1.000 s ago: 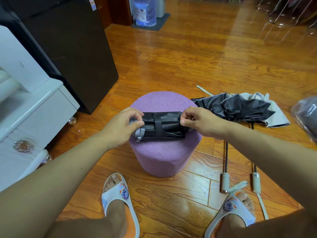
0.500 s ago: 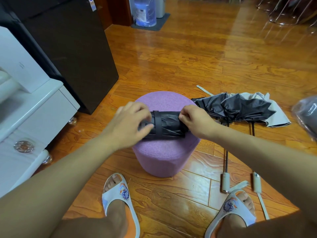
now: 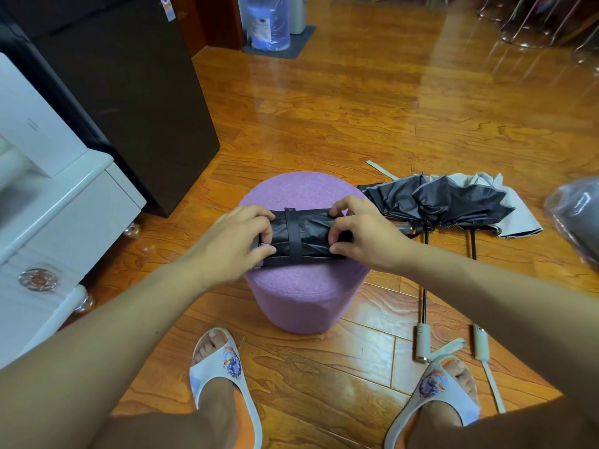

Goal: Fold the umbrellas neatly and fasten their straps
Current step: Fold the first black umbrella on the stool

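Your slippered feet [image 3: 227,367] sit nearest on the wood floor. Just past them, the folded umbrella [image 3: 304,236] lies across the purple stool [image 3: 304,293], its strap [image 3: 294,234] wrapped around it. Your left hand [image 3: 233,244] pinches one end and your right hand [image 3: 363,234] grips the other. Farther right, two unfolded umbrellas [image 3: 447,202] lie on the floor.

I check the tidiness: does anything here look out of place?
Yes. Two unfolded umbrellas lie loose on the floor right of the purple stool, canopies crumpled, shafts extended.
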Available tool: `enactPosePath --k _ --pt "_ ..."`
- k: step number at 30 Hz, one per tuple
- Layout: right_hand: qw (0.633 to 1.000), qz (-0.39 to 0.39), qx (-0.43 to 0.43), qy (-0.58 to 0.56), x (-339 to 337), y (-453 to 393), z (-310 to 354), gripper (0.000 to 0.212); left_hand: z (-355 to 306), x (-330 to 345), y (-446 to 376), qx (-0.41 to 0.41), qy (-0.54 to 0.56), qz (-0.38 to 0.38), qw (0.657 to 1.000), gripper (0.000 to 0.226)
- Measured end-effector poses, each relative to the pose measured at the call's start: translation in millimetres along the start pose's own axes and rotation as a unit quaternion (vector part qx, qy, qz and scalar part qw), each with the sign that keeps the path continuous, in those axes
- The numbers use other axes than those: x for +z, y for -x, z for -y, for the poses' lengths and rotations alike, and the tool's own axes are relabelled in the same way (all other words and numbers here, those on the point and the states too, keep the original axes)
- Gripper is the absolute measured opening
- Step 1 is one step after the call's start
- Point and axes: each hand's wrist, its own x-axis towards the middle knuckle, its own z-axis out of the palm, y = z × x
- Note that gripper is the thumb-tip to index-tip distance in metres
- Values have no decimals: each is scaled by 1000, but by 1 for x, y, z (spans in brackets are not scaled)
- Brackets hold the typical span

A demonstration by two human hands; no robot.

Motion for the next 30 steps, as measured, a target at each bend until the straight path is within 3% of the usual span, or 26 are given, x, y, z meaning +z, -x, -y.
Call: enactPosePath --k 7,11,15,19,21,24,28,30 --pt "993 42 43 -102 -16 -5 -3 13 -1 -8 4 -22 60 45 997 19" --pt "994 56 28 -89 -16 -6 -6 7 -2 -11 2 -31 66 38 997 15" --pt "997 10 8 -71 -13 -6 -8 7 -7 -11 2 -56 52 28 997 15" --pt "999 17 -12 -47 -11 -6 -6 30 -8 -9 2 -62 61 24 996 14" --pt "999 18 -17 -40 -8 -7 -4 28 -7 -9 4 -53 59 24 997 15" --pt "999 -2 -23 -28 -5 -6 -7 20 -6 -8 4 -31 37 29 998 17" --pt "999 -1 -32 -18 -5 -5 -9 20 -1 -6 3 55 -107 -5 993 14" --pt "999 3 -26 -18 -6 -6 -10 16 -4 -8 0 58 -119 -16 991 21"
